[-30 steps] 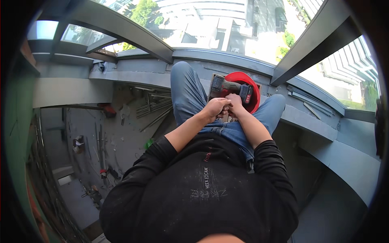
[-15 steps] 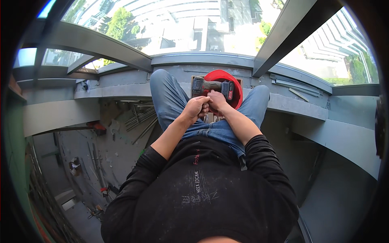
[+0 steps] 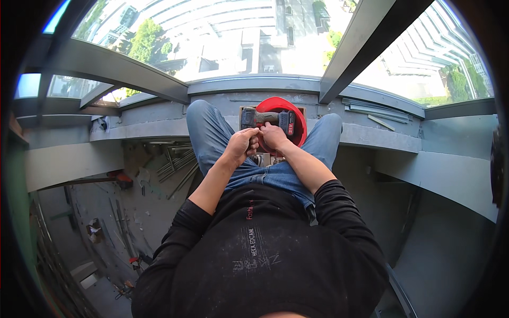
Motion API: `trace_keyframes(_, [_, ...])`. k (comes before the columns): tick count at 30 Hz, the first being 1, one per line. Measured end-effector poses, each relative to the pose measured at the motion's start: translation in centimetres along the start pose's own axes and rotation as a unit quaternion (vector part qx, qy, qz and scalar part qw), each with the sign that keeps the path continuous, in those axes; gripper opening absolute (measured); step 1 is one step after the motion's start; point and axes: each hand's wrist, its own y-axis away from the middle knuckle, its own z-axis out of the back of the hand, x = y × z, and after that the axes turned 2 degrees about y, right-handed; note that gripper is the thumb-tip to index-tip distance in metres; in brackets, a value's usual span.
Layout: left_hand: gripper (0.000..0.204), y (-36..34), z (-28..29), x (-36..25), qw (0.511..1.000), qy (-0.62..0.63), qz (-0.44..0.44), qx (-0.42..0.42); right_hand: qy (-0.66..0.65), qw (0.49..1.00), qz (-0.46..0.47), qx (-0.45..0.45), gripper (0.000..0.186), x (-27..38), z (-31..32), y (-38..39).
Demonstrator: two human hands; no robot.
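Note:
Both my hands meet between my knees, fingertips touching. My left hand (image 3: 242,144) is closed in a pinch, its fingers curled in; whatever it pinches is too small to make out. Against it my right hand (image 3: 273,137) has its fingers bent and pressed together, also around something I cannot see. Just beyond them a cordless drill (image 3: 268,117) with a dark battery pack lies across a red hard hat (image 3: 303,129). The hat sits partly over a box-like container (image 3: 243,112), whose contents are mostly hidden by my hands and the drill.
A grey ledge (image 3: 159,127) runs along the window frame (image 3: 254,86), with metal strips (image 3: 376,108) on its right part. Lower left, metal profiles (image 3: 177,164) and debris lie on the floor. A red-and-black tool (image 3: 123,180) is near the left panel.
The whole view has shifted slightly, so everything sits a little farther left. My hands stay together in nearly the same pose before the drill and hard hat.

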Motion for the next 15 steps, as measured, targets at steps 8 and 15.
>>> trace_keyframes(8, [0.022,-0.1,-0.1,0.1,1.000,-0.006,-0.010,-0.009,-0.016,0.999,-0.021,0.039,0.024,0.8,1.7,0.5])
trace_keyframes(15, [0.023,-1.9,0.6,0.9,0.998,0.015,0.010,-0.067,-0.048,0.993,-0.061,0.083,0.021,1.6,4.0,0.5])
